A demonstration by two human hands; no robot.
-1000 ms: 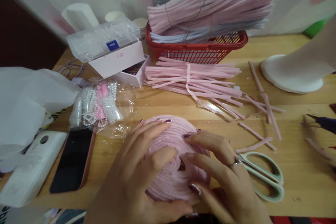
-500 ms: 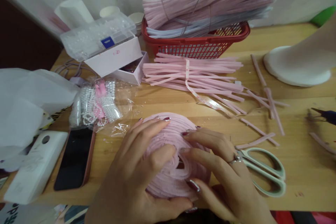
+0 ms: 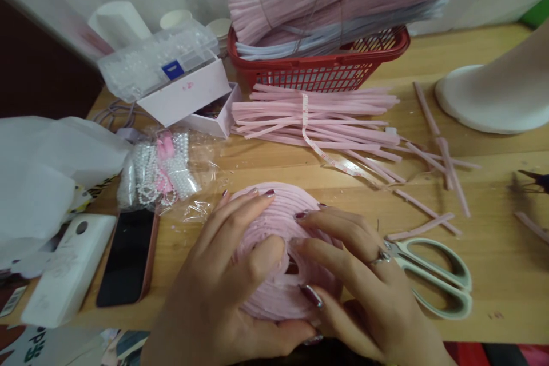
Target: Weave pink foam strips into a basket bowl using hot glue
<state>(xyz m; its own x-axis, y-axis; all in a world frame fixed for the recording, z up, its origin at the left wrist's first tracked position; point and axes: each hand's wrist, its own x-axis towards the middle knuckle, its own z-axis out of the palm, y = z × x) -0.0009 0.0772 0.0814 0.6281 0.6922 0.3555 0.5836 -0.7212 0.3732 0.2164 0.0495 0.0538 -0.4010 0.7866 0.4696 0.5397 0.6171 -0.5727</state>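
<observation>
One left hand point(image 3: 221, 280), one right hand point(image 3: 371, 289) — both holding a pink coil point(image 3: 283, 220); scissors point(image 3: 406, 257) nearby.

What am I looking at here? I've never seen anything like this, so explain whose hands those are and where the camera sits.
There's no machine: these are a person's bare hands, seen by a camera worn on the head, looking forward and down. The left hand and right hand hold a pink coil with a hole in its middle. On the wooden table lie scissors, a smartphone, a bag of pearl strings and loose pink pipe cleaners with a measuring tape across them. Behind, a red basket holds more bundles.
</observation>
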